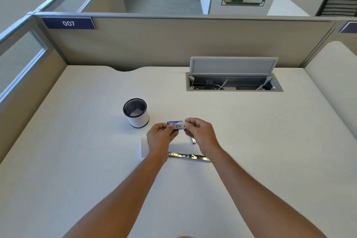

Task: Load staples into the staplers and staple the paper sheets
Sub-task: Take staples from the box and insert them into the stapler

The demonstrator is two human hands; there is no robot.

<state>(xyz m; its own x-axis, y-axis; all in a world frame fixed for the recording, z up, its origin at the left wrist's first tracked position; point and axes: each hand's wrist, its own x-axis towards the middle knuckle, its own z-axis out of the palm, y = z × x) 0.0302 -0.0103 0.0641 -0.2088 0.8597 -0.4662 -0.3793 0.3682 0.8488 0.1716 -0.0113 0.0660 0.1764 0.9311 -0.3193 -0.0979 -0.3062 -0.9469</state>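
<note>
Step in hand: opening the staple box (175, 125), held in the air at centre of the desk (77, 141). Left hand (161, 137) pinches the box's blue end; right hand (199, 131) pinches the pale end at 3 o'clock of it, likely drawing the inner tray out. Next move needs a strip of staples lifted out and dropped into the stapler (189, 156), lying opened flat at 6 o'clock of the box. Paper sheets (143, 149) lie at 7 o'clock, part hidden by the left wrist. Mesh pen cup (136, 113) at 10 o'clock, well apart. Small metal piece (193, 140) under the right hand, can't tell what. Cable hatch (233, 81) open at 1 o'clock. Nothing in the way.
</note>
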